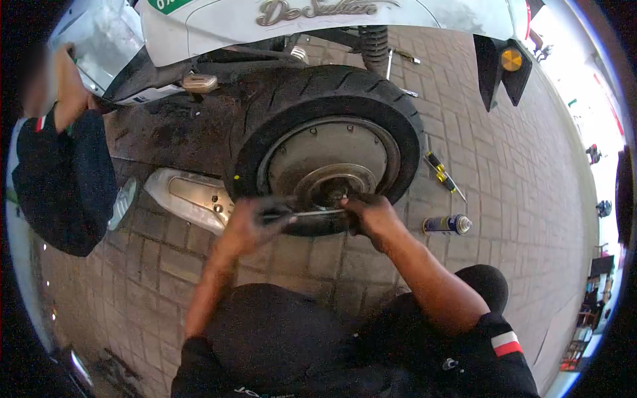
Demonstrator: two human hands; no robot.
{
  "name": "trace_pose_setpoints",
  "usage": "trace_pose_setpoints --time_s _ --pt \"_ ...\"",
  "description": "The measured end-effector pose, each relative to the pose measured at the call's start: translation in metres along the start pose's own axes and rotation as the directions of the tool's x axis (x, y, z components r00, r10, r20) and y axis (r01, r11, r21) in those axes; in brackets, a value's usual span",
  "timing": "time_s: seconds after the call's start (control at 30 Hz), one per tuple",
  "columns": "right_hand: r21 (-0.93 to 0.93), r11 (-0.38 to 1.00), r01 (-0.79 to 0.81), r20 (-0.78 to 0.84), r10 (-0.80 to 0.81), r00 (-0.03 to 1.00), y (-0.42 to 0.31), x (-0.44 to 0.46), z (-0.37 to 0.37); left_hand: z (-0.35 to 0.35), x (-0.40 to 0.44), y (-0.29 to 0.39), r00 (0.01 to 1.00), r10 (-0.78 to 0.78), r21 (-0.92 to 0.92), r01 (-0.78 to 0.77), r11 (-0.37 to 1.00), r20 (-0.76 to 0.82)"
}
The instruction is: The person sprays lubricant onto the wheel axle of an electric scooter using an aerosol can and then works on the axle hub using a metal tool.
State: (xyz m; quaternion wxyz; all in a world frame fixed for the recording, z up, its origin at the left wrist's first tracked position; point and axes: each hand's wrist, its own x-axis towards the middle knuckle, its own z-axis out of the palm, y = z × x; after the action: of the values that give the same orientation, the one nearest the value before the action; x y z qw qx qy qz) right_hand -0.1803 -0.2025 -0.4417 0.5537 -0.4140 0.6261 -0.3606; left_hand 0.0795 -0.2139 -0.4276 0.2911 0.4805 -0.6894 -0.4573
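Observation:
A scooter wheel [332,149] with a black tyre and a metal hub stands in front of me. My left hand [244,229], smeared by motion, is closed on a long thin metal tool [318,213] that seems to have a dark handle. The tool's shaft points right, across the lower part of the hub. My right hand [375,217] is at the hub's centre, thumb and fingers pinched together by the shaft's far end. What lies between those fingertips is hidden.
A spray can [446,225] and screwdrivers [443,174] lie on the brick paving right of the wheel. A metal cover piece [189,196] rests at the left. The scooter's white body [219,30] hangs above. Another person [66,172] crouches at far left.

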Motion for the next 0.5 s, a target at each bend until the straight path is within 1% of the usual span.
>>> trace_pose_setpoints --time_s 0.03,0.07,0.1,0.13,0.17,0.2,0.23,0.27,0.3,0.33,0.4,0.43,0.5 --pt "0.093 0.991 -0.094 0.029 0.092 0.995 0.002 0.004 -0.004 -0.009 0.010 0.014 0.997 -0.048 -0.029 0.049 0.998 0.057" --pt "0.179 0.976 -0.121 0.023 0.119 0.993 0.009 0.010 -0.005 -0.017 0.020 0.026 0.989 -0.093 -0.056 0.100 0.993 0.115" --pt "0.179 0.976 -0.122 0.023 0.120 0.992 0.017 0.016 -0.009 -0.020 0.029 0.039 0.989 -0.094 -0.055 0.101 0.993 0.115" --pt "0.102 0.993 -0.060 0.079 0.052 0.996 0.025 0.022 -0.015 -0.018 0.040 0.053 0.995 0.003 -0.003 -0.003 1.000 0.099" --pt "0.063 0.998 -0.029 0.109 0.022 0.994 0.025 0.022 -0.016 -0.013 0.052 0.063 0.991 0.100 0.049 -0.104 0.993 0.088" --pt "0.027 1.000 0.005 0.140 -0.008 0.990 0.026 0.023 -0.017 -0.003 0.068 0.065 0.984 0.157 0.045 -0.161 0.986 0.086" --pt "0.123 0.989 -0.079 0.178 0.056 0.982 0.021 0.020 -0.016 0.009 0.082 0.066 0.974 0.213 0.038 -0.216 0.976 0.080" --pt "0.211 0.964 -0.165 0.222 0.117 0.968 0.018 0.020 -0.016 0.019 0.091 0.075 0.951 0.306 0.070 -0.308 0.949 0.041" --pt "0.205 0.964 -0.170 0.225 0.123 0.967 0.033 0.030 -0.020 0.028 0.099 0.082 0.918 0.396 0.105 -0.394 0.913 0.007" --pt "0.267 0.958 -0.105 0.283 0.027 0.959 0.059 0.047 -0.028 0.037 0.108 0.084 0.921 0.390 0.100 -0.388 0.916 0.001" --pt "0.327 0.944 -0.051 0.338 -0.066 0.939 0.067 0.055 -0.031 0.052 0.125 0.082 0.893 0.444 0.087 -0.450 0.889 0.076" --pt "0.313 0.944 -0.108 0.325 0.000 0.946 0.051 0.047 -0.027 0.058 0.130 0.080 0.895 0.440 0.086 -0.445 0.891 0.073" --pt "0.300 0.939 -0.170 0.313 0.071 0.947 0.018 0.025 -0.018 0.066 0.140 0.073 0.873 0.478 0.233 -0.487 0.842 0.098"
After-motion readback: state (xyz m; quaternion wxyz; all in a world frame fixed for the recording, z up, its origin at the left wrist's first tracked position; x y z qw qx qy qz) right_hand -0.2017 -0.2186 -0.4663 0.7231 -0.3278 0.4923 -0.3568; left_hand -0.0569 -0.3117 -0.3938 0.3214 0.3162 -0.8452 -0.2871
